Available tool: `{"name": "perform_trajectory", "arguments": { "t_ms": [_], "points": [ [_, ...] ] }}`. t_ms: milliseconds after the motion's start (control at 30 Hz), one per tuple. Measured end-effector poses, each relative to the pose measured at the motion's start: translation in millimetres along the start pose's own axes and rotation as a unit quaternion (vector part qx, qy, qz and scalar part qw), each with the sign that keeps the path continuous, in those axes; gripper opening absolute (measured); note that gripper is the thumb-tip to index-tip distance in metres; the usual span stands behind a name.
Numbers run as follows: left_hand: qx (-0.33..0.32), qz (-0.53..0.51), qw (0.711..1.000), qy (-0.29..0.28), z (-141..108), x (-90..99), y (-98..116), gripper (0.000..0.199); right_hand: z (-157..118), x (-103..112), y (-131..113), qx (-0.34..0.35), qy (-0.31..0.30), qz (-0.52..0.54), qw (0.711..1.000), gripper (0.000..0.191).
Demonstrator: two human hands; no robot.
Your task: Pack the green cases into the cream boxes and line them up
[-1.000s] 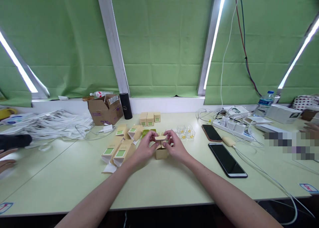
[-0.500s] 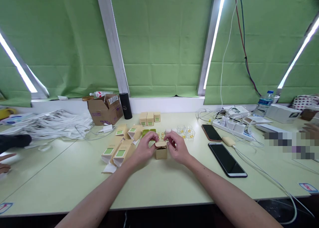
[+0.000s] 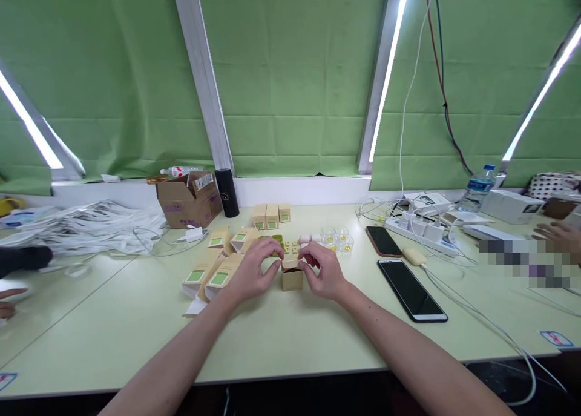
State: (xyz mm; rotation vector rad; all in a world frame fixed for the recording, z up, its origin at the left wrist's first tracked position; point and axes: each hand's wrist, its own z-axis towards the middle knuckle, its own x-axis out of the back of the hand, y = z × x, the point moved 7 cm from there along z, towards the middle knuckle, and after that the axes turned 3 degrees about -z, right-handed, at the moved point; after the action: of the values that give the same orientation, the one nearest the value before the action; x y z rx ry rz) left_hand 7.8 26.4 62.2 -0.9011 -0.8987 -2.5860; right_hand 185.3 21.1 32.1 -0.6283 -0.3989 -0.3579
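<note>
A small brown cardboard box (image 3: 292, 280) stands upright on the table between my hands, its top flaps partly raised. My left hand (image 3: 259, 269) is closed at the box's upper left edge, thumb and forefinger curled together. On the opposite side, my right hand (image 3: 321, 270) pinches the upper right edge of the same box. Just behind it are small gold-coloured pieces (image 3: 290, 246), green items (image 3: 276, 239) partly hidden by my left hand, pinkish-white rolls (image 3: 308, 238) and clear containers (image 3: 336, 239) with gold-coloured contents.
Flattened-top cartons with green labels (image 3: 219, 277) lie left; closed small boxes (image 3: 272, 217) stand behind. Phones (image 3: 411, 290), a power strip (image 3: 424, 233) and cables are right. A large carton (image 3: 190, 201), black bottle (image 3: 227, 193) and white straps (image 3: 91, 228) sit back left. Other people's hands (image 3: 560, 237) show at both sides.
My fingers have shifted slightly at the box's top, and its flap stands a little differently. The box stays in place; the whole view has moved slightly.
</note>
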Motion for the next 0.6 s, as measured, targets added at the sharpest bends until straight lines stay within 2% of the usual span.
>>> {"name": "perform_trajectory", "arguments": {
  "t_ms": [167,400,600],
  "points": [
    [-0.032,0.072,0.996,-0.031,-0.5,-1.7,2.6,0.006,-1.8,-2.2,1.7,0.006,-0.016,-0.020,1.000,0.003],
    [-0.052,0.091,0.993,-0.047,-2.2,-4.6,4.6,0.005,-2.3,-2.2,-0.1,0.031,-0.013,-0.033,0.999,0.009],
    [-0.050,0.091,0.993,-0.050,-2.9,-6.3,5.2,0.006,-4.1,-5.3,2.9,0.024,-0.026,-0.036,0.999,0.011]
  ]
}}
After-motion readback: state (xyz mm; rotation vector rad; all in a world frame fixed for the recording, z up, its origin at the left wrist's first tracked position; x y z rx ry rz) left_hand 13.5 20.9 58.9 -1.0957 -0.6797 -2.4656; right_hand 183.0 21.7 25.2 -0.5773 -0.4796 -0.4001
